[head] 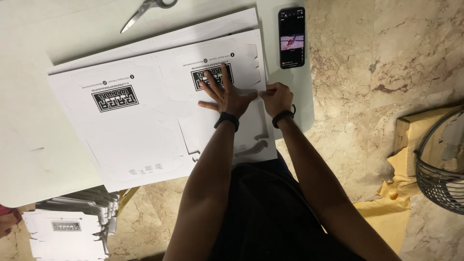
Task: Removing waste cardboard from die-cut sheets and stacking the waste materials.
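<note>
A large white die-cut cardboard sheet (145, 130) with black printed logos lies on a pale table (29, 130). My left hand (224, 94) presses flat on the sheet with fingers spread, near its right side. My right hand (276, 98) pinches the sheet's right edge strip between thumb and fingers. Both wrists wear black bands. A second white sheet (193, 34) lies underneath, its edge showing at the far side.
Scissors (145, 9) lie at the table's far edge. A phone (292, 37) with a lit screen rests on the table's right corner. A stack of cut white blanks (72, 222) sits on the marble floor at lower left. A wire basket (442, 164) and brown paper are at right.
</note>
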